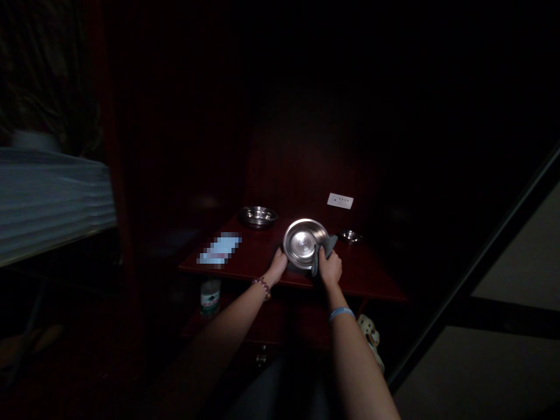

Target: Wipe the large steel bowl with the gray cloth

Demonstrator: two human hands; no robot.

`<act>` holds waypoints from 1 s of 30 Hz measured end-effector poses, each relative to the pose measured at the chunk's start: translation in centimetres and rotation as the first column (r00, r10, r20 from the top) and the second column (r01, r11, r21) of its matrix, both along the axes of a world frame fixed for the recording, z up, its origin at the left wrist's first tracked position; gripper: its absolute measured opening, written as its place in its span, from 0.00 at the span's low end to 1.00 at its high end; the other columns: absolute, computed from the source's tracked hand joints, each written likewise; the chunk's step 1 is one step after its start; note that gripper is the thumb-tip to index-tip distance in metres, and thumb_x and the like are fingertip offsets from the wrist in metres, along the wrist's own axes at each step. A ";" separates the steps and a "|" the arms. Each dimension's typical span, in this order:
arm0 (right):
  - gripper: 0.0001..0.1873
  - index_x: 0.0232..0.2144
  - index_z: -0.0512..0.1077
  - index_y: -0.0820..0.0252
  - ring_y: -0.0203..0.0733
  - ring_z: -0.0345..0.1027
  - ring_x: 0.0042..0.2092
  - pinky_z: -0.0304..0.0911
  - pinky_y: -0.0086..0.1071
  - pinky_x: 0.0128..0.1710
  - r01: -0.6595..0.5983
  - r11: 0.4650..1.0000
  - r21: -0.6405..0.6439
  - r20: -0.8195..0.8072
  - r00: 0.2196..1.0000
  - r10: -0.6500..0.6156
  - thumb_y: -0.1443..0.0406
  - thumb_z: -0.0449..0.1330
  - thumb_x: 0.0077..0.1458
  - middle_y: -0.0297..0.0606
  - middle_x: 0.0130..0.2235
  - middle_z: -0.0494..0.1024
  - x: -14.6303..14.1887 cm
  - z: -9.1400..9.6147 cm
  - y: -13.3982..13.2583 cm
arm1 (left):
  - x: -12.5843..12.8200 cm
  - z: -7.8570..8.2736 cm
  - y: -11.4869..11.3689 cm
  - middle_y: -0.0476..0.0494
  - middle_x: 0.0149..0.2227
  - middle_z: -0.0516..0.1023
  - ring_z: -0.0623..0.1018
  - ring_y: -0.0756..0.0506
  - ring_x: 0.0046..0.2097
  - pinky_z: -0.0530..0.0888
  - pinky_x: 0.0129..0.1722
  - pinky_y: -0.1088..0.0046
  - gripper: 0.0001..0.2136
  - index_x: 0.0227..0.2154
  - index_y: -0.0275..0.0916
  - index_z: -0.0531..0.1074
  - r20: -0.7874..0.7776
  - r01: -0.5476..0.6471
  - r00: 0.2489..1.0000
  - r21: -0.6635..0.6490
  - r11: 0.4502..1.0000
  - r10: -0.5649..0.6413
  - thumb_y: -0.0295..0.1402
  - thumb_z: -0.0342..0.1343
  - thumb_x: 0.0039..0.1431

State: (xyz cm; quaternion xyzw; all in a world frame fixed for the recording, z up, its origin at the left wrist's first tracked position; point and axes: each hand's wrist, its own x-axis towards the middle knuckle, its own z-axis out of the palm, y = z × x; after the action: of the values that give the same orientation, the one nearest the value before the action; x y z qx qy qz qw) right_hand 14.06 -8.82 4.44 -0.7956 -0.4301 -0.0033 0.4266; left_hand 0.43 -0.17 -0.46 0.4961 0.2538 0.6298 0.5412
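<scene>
A shiny metal bowl (303,240) is held up over the dark red shelf (371,274), its inside tilted toward me. My left hand (277,266) grips its left rim from below, with the fingers partly hidden behind it. On the opposite side my right hand (330,267) is closed around a grey cloth (317,260), which lies against the bowl's right rim and inner wall. Behind and to the left, more metal bowls (258,217) rest on the shelf, seemingly stacked. A small metal dish (350,236) sits to the right of my right hand.
A flat, blurred-out pale item (220,249) lies at the shelf's left. White socket panel (340,200) is on the back wall. Below the shelf are a labelled jar (210,298), a drawer knob (261,356) and a pale clog (370,333). Dark cabinet sides flank the space.
</scene>
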 end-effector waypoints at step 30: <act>0.27 0.47 0.76 0.62 0.52 0.75 0.43 0.68 0.38 0.44 0.001 1.000 -0.004 0.006 1.000 -0.001 0.50 0.48 0.63 0.51 0.42 0.80 0.0 0.1 0.0 | -0.1 0.1 -0.2 0.36 0.53 0.77 0.73 0.40 0.56 0.63 0.62 0.59 0.16 0.47 0.35 0.74 -0.004 -0.032 0.999 -0.009 0.999 0.032 0.34 0.57 0.55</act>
State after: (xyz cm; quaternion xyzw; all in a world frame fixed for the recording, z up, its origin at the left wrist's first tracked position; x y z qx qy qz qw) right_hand 14.08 -8.86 4.52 -0.7967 -0.4309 -0.0050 0.4238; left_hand 0.30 -0.38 -0.34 0.4906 0.2653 0.6363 0.5329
